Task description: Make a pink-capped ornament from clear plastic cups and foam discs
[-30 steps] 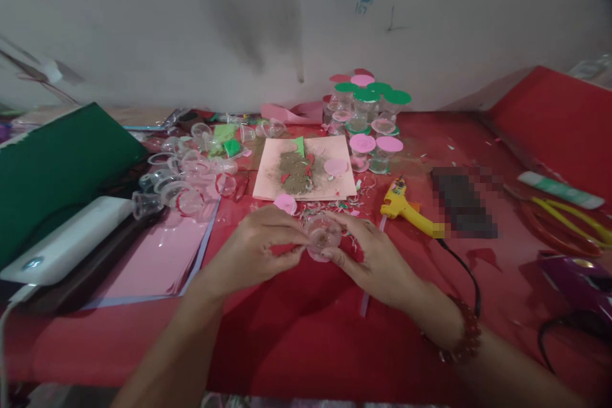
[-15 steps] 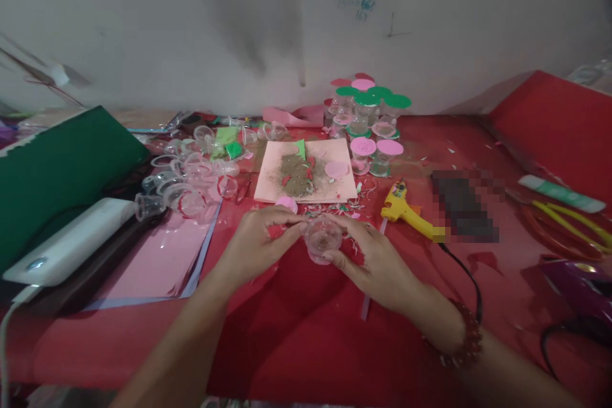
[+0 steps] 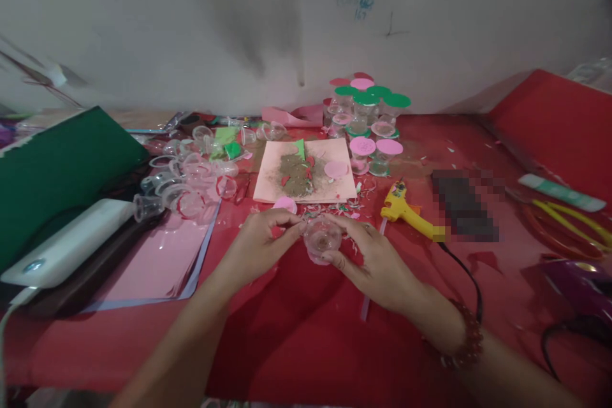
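Clear cup point(image 3: 323, 237) btwn both hands' fingertips

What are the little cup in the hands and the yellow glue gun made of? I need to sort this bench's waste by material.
The little cup, held between the left hand and right hand, looks like thin clear plastic: the red tabletop shows through it and its rim glints. The yellow glue gun appears to be opaque moulded plastic with a slight sheen.

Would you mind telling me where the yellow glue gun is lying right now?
In the head view the yellow glue gun lies on the red table, just right of centre, beyond the right hand and beside the pink sheet of brown powder.
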Demonstrator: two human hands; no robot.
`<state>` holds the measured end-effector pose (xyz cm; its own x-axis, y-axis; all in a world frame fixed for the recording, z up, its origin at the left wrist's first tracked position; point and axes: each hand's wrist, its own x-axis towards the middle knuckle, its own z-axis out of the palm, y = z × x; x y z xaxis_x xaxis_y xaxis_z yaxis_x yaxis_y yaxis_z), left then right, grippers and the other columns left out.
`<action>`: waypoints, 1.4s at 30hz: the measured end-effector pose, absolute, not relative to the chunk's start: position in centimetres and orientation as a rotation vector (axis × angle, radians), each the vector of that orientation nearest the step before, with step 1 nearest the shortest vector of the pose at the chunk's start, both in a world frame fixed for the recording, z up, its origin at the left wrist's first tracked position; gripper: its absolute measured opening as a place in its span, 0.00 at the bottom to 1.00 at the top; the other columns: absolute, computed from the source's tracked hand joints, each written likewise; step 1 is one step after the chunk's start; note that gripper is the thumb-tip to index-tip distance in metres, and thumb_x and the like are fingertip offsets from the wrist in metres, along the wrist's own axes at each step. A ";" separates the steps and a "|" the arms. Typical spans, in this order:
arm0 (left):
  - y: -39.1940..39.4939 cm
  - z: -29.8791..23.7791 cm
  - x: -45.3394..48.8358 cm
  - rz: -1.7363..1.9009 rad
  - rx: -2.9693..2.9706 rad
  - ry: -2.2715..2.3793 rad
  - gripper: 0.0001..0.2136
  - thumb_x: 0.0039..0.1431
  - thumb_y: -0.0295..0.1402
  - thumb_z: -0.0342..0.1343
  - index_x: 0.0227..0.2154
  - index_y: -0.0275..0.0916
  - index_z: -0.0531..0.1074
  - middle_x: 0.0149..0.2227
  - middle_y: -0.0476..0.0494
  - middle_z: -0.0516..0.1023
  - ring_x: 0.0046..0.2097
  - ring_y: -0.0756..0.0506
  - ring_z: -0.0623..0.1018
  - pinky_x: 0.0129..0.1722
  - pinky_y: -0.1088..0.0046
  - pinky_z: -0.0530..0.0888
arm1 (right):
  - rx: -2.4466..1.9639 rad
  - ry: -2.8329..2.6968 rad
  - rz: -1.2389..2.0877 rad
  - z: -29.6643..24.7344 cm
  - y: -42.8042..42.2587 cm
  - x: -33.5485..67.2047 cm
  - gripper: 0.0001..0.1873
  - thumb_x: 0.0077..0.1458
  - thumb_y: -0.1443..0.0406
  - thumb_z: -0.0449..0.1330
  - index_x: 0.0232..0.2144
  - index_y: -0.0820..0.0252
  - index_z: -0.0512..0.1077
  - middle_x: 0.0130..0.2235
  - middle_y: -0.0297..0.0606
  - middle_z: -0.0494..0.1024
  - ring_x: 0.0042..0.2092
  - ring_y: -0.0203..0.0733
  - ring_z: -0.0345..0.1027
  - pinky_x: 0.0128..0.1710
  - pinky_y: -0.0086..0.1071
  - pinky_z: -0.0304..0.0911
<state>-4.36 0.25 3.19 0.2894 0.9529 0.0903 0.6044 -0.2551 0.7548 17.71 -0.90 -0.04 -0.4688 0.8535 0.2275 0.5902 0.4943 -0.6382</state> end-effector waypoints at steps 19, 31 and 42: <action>0.7 3.2 -5.5 1.098 1.960 1.411 0.09 0.54 0.24 0.55 0.37 0.40 0.77 0.43 0.43 0.79 0.48 0.44 0.76 0.51 0.63 0.71 | -1.172 -2.214 0.643 0.0 -0.9 17.7 0.28 0.63 0.52 0.52 0.60 0.60 0.62 0.51 0.48 0.77 0.49 0.51 0.73 0.48 0.46 0.69; 0.1 3.9 -4.7 0.854 2.009 1.322 0.04 0.53 0.28 0.60 0.31 0.40 0.79 0.32 0.46 0.82 0.35 0.47 0.79 0.40 0.71 0.75 | -1.150 -2.207 0.626 -0.1 -0.9 17.7 0.27 0.63 0.53 0.53 0.60 0.58 0.62 0.54 0.47 0.75 0.51 0.51 0.72 0.50 0.46 0.69; 0.1 3.7 -4.5 0.914 1.965 1.309 0.06 0.51 0.25 0.59 0.26 0.41 0.80 0.28 0.47 0.82 0.32 0.47 0.79 0.38 0.71 0.75 | -1.178 -2.218 0.638 -0.2 -0.9 17.6 0.28 0.63 0.51 0.52 0.59 0.60 0.62 0.54 0.49 0.75 0.52 0.52 0.72 0.50 0.47 0.69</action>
<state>-4.47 0.05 3.67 0.2762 0.9369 0.2141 0.5238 -0.3335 0.7839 17.64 -0.94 -0.15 -0.4697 0.8495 0.2404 0.5919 0.5050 -0.6282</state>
